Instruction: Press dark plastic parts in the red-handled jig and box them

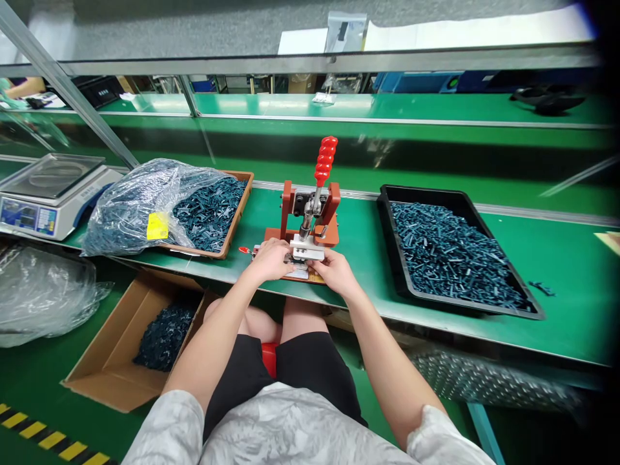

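A small white press block [308, 248] sits between our left hand [271, 258] and right hand [336, 270], both palm-down, fingers curled against it; grip unclear.

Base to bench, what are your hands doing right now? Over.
Left hand and right hand both at white block under the press. Red handle up, untouched. Nothing in the way; black tray of parts sits off right.
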`<state>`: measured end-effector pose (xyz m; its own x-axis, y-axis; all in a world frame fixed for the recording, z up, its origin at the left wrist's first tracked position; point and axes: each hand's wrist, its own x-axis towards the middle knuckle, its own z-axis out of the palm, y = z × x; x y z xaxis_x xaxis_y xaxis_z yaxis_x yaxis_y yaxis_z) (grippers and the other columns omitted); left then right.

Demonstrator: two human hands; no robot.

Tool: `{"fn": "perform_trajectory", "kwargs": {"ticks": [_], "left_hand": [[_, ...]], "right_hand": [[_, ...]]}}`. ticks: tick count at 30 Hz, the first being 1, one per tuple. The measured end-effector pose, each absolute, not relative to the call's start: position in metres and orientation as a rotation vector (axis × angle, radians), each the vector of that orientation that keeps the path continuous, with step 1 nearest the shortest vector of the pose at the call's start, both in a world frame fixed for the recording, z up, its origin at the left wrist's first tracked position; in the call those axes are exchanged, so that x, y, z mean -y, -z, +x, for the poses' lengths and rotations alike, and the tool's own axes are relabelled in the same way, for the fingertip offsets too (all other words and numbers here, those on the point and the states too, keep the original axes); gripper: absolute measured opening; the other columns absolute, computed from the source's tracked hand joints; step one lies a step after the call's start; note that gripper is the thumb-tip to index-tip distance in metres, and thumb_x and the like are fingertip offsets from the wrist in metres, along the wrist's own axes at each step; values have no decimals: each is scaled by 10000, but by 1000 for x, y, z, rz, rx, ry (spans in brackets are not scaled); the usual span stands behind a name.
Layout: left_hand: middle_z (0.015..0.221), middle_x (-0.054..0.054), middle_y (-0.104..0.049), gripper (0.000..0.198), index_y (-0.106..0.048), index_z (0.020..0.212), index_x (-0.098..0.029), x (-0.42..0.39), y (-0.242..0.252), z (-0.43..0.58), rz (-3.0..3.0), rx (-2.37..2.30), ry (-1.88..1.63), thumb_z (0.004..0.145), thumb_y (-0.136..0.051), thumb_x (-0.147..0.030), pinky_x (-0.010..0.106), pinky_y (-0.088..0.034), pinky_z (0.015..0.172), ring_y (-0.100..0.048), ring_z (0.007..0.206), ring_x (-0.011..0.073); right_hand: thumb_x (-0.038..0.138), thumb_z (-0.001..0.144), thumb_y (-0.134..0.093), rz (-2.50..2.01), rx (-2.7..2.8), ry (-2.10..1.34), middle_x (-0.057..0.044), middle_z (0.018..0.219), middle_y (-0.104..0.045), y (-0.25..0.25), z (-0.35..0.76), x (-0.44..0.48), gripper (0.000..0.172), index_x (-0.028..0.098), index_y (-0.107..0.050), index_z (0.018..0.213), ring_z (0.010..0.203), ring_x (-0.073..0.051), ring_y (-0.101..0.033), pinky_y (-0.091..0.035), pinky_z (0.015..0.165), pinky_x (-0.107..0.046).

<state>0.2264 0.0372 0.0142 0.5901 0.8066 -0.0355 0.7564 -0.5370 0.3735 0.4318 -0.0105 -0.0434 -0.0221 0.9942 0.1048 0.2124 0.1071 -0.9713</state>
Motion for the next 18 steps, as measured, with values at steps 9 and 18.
{"fn": "perform_trajectory", "kwargs": {"ticks": [9, 18], "left_hand": [[1211, 94, -726, 294, -783, 1048, -227, -35, -16, 227, 2481, -1280, -224, 797, -791, -382, 459, -495, 1030, -606, 1191, 339], [1222, 104, -723, 290, -788, 1034, -221, -36, -16, 227, 2471, -1257, -250, 800, -791, -391, 460, -487, 1036, -602, 1195, 341]], "right_hand": [[265, 824, -681, -1286, 1526, -739, -68, 1081, -753, 51, 420, 8, 205, 234, -785, 997, 1036, -256, -704, -554, 973, -407], [285, 831, -722, -1301, 1496, -791, -64, 1096, -786, 49, 411, 3, 201, 235, -804, 1008, 1039, -277, -733, -583, 929, -400]]}}
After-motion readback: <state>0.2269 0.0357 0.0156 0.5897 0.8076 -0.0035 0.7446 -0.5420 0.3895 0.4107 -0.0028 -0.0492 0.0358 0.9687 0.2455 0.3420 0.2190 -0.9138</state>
